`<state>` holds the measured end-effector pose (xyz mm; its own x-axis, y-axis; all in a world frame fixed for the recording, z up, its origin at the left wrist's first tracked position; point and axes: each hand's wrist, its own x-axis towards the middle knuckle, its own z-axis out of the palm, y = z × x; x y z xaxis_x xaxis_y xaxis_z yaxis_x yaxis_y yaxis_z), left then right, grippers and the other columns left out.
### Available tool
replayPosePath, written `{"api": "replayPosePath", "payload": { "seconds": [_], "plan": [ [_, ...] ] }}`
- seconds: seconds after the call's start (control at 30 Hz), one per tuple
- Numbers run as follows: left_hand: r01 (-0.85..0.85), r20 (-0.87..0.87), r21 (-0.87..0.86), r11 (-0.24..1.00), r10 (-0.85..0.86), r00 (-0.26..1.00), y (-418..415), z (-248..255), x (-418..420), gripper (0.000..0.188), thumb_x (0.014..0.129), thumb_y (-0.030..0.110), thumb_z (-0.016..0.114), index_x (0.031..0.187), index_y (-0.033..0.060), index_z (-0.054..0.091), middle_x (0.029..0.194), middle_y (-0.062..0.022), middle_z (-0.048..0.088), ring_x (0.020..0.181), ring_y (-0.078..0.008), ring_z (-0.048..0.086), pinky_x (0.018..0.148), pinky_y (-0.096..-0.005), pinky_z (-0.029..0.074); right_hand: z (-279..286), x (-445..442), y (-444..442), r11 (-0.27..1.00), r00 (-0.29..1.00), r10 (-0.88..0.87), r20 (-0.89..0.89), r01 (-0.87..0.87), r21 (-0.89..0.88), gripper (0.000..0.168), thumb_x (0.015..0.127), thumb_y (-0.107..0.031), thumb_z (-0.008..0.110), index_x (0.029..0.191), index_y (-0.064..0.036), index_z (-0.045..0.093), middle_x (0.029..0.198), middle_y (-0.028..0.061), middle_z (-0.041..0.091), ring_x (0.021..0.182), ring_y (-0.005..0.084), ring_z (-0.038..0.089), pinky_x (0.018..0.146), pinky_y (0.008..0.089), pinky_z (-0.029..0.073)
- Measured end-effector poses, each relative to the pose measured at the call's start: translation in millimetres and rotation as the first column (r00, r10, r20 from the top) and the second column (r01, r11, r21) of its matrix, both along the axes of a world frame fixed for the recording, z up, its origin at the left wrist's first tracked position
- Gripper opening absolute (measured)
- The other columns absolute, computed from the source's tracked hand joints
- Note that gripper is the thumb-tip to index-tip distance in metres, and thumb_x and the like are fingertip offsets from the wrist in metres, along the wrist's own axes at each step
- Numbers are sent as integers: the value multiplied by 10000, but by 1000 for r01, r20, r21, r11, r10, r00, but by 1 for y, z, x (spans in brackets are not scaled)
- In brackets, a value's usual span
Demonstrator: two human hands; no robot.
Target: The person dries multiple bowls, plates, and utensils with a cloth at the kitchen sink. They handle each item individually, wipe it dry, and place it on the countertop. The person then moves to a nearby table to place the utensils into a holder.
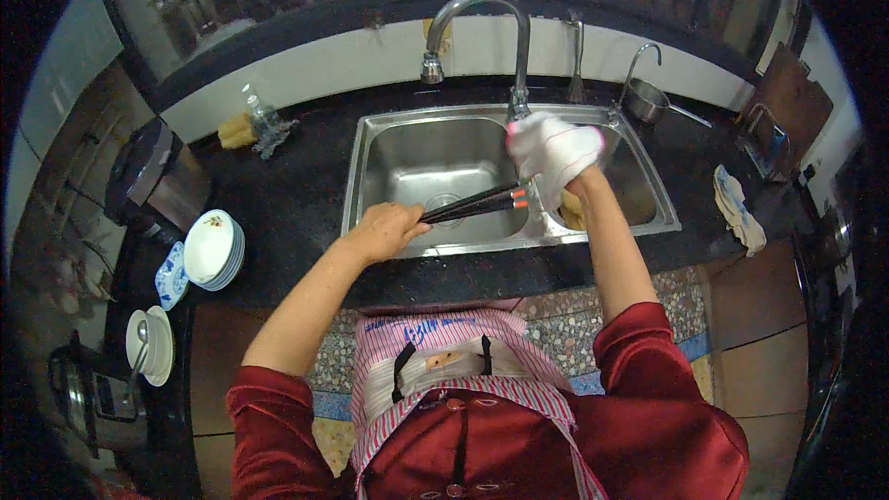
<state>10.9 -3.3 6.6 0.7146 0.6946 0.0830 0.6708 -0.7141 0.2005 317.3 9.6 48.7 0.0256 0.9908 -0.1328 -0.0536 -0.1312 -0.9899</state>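
Note:
My left hand [389, 230] grips a bundle of black chopsticks [476, 205] over the front of the left steel sink basin [444, 177]. Their ends with orange and silver bands point right. A white cloth with pink edging [555, 149] covers most of my right hand [585, 182], which holds it above the divider and the right basin [628, 201]. Its fingers are hidden by the cloth. The banded ends lie close to the cloth's lower left side; whether they touch is unclear. Something yellow [573, 210], perhaps a sponge, shows in the right basin below my wrist.
A tall faucet [522, 48] arches behind the sink. Stacked bowls [212, 248], a blue-patterned dish [171, 276] and a white dish with a spoon [161, 347] stand left. At right are a small saucepan [647, 101], a cutting board [792, 107] and a crumpled cloth [736, 208].

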Motion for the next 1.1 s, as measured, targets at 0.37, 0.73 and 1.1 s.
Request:
{"api": "replayPosePath", "payload": {
  "seconds": [0.37, 0.73, 1.1],
  "plan": [
    [143, -333, 165, 976, -81, 940, 20, 62, 3, 218, 780, 301, 612, 841, 105, 538, 738, -110, 607, 782, -322, 604, 662, -466, 423, -25, -74, -55, 780, 327, 450, 831, -596, -188, 208, 773, -209, 535, 845, -18, 577, 701, 100, 594, 625, 198, 581, 553, 343, 458],
    [-336, 835, 55, 940, 141, 532, 36, -29, 21, 674, 732, 261, 710, 1275, -3, 411, 1299, -208, 376, 1249, -299, 318, 1039, -420, 240, -29, -100, -52, 933, 661, 277, 698, -358, -31, 244, 825, -223, 454, 746, -11, 548, 580, 115, 555, 501, 202, 534, 459, 349, 413],
    [660, 666, -596, 457, 740, 88, -7, -28, 57, 321, 857, 227, 550, 987, -62, 600, 948, -142, 630, 750, -181, 594, 703, -354, 514, -3, -139, -87, 947, 937, 271, 223, -217, -238, 464, 929, -463, 317, 957, -59, 544, 825, 71, 567, 706, 166, 495, 638, 307, 412]
  ]
}}
